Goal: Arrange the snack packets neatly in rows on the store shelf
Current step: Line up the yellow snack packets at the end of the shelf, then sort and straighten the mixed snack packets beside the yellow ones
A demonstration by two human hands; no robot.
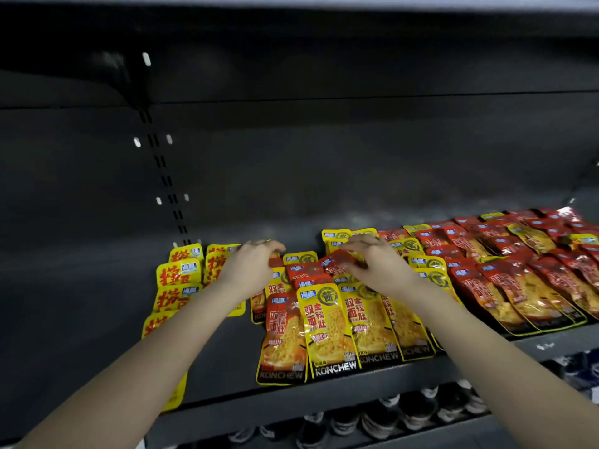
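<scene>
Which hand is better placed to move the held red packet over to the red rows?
Right. The right hand pinches the red packet, and the red rows lie on its side; the left hand hovers near the yellow packets.

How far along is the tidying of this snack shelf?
Roughly midway, I'd judge. Done: the yellow packets far left lie in two overlapping columns, and the red packets on the right sit in rows, with a few yellow strays. In hand: the right hand pinches a tilted red packet; the left hand reaches into the middle pile. Left: that pile mixes red and yellow crookedly.
</scene>
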